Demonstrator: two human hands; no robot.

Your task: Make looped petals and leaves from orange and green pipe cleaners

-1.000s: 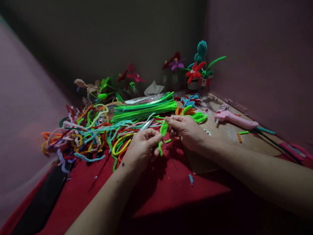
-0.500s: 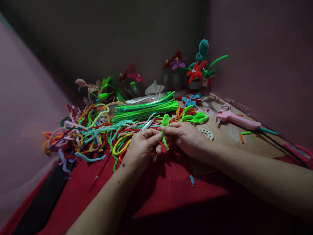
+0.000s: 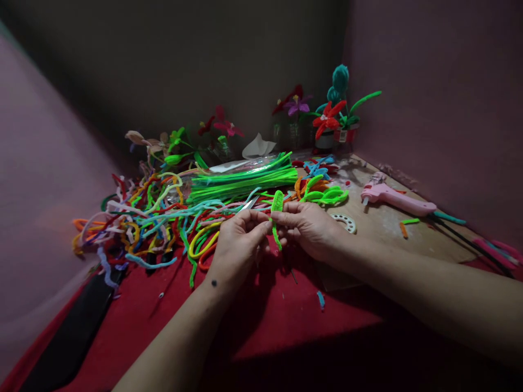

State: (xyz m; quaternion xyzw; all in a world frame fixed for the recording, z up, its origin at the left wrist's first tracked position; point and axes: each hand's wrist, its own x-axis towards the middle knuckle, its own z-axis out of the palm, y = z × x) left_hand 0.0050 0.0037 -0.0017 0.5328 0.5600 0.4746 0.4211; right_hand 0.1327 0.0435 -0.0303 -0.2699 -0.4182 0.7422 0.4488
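Observation:
Between my two hands is a bright green pipe cleaner point(image 3: 277, 201), its upper part bent into a narrow leaf-like loop and its tail hanging below the fingers. My right hand point(image 3: 306, 226) pinches it from the right with thumb and forefinger. From the left, my left hand point(image 3: 243, 237) closes thumb and fingertips on the same piece near its middle. Behind the left fingers, the blade of a pair of scissors point(image 3: 250, 203) shows; the handles are hidden. Several finished green loops point(image 3: 329, 195) lie just beyond my right hand.
Loose coloured pipe cleaners point(image 3: 151, 212) are heaped at left, beside a bag of green ones point(image 3: 245, 179). A pink glue gun point(image 3: 396, 200) lies on the board point(image 3: 379, 239) at right. Pipe-cleaner flowers point(image 3: 327, 118) stand along the wall. A black object point(image 3: 77, 332) rests on the red cloth point(image 3: 286, 337).
My left hand has shifted slightly, its wrist turning a little to the right and its fingers curling in closer. The green piece stays in nearly the same place, held by both hands.

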